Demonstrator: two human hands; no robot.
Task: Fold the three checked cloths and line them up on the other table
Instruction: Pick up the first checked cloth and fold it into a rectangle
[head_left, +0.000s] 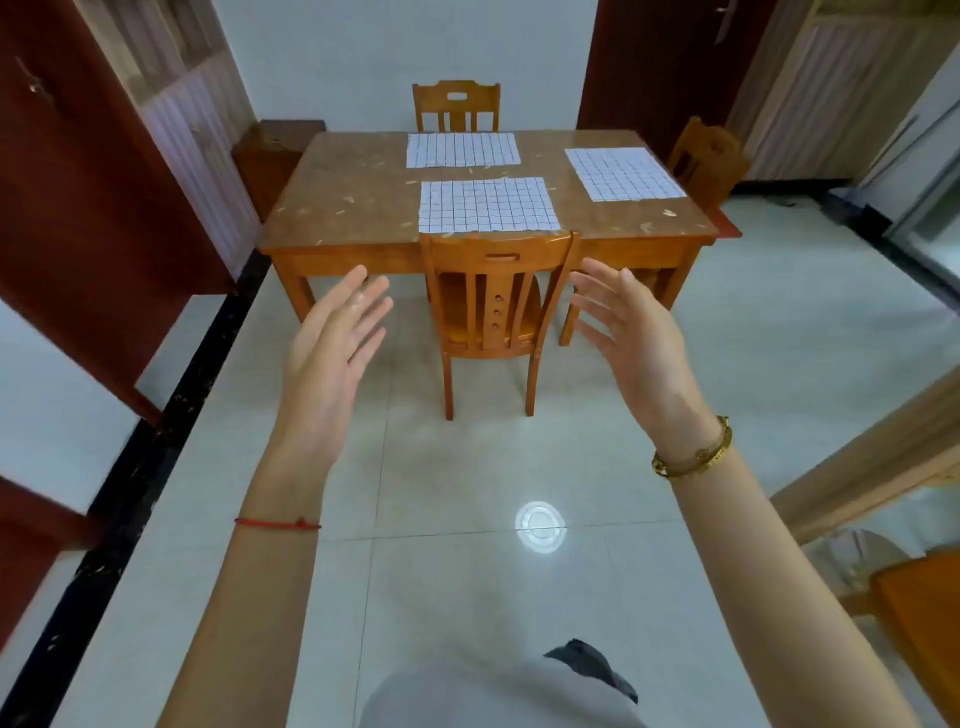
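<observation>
Upper centre of frame: brown wooden table with a glossy speckled top (353, 202). Three white cloths with thin dark check lines lie flat and unfolded on it, apart from one another: far cloth (462, 149) at the back edge, near cloth (488, 205) at the front edge, right-hand cloth (623, 174) toward the upper right.

An orange wooden slat-back chair (493, 306) stands at the near edge.

Mid-frame: left hand (332, 358) and right hand (634, 338) are raised over the pale tiled floor (467, 467), fingers spread, palms facing inward (holding nothing).
</observation>
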